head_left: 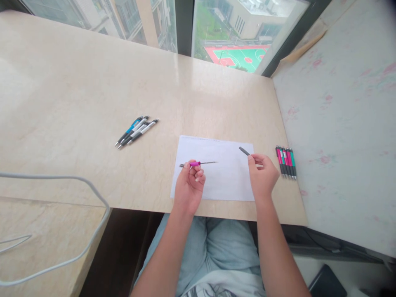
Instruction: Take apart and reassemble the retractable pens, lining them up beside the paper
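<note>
My left hand [190, 185] grips the upper part of a purple pen [194, 163], whose thin refill sticks out bare to the right. Between the thumb and fingers of my right hand [263, 175] is a dark grey pen grip section [244, 151], pointing up and to the left, apart from the purple piece. Both hands are above a white sheet of paper [227, 185], which has a faint line of writing along its far edge. A row of pink and green pens [286, 162] lies just right of my right hand.
Several white, grey and blue pens [136, 133] lie in a group on the tabletop [77, 107] at left. A white cable [93, 185] loops across the lower left. A flowered wall [340, 123] borders the right side, and windows stand behind the table.
</note>
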Tool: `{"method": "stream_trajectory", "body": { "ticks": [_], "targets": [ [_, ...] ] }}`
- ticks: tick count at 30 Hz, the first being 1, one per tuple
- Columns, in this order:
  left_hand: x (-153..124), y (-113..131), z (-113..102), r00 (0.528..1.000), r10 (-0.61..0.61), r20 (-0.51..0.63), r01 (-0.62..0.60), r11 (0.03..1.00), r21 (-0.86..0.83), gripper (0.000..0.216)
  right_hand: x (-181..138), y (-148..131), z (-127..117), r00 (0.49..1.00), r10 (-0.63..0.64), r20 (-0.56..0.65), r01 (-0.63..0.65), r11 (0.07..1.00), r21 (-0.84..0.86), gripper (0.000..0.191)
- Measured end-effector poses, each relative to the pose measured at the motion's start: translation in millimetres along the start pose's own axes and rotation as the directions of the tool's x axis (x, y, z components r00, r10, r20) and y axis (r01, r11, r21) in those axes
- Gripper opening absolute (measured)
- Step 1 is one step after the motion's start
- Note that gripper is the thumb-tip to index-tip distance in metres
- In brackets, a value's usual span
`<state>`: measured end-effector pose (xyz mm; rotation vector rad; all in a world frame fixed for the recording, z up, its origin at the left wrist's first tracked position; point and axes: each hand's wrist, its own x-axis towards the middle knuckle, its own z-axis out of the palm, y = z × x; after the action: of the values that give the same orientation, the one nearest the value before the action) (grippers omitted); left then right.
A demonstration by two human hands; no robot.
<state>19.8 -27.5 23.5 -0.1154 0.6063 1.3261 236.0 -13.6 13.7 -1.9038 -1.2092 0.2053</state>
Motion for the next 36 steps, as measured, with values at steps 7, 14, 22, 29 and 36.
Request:
{"method": "stream_trajectory", "body": {
  "ticks": [7, 14, 22, 29, 36],
  "targets": [
    [1, -1, -1, 1.000, 0.021, -0.003, -0.021, 0.998, 0.054, 0.016, -12, 9, 12, 0.982, -0.168, 0.088, 0.188, 0.920, -0.343, 0.016],
    [0, -1, 0, 1.000, 0.025, -0.004, -0.024, 0.995, 0.100, 0.016, -11, 15, 11, 0.978, -0.160, 0.132, 0.195, 0.927, -0.322, 0.023],
    [-2, -2, 2, 1.000, 0.026, -0.006, -0.026, 0.996, 0.090, 0.015, -9, 13, 10, 0.980, -0.128, 0.149, 0.170, 0.933, -0.318, 0.022],
    [-1, -3, 1, 1.000, 0.029, -0.006, -0.028, 0.993, 0.112, 0.017, -3, 9, 13, 0.990, -0.071, 0.119, 0.115, 0.897, -0.427, 0.021],
    [2, -4, -3, 1.000, 0.023, -0.006, -0.023, 0.993, 0.115, 0.016, -8, 6, 17, 0.972, -0.206, 0.117, 0.235, 0.892, -0.385, 0.022]
  ]
}}
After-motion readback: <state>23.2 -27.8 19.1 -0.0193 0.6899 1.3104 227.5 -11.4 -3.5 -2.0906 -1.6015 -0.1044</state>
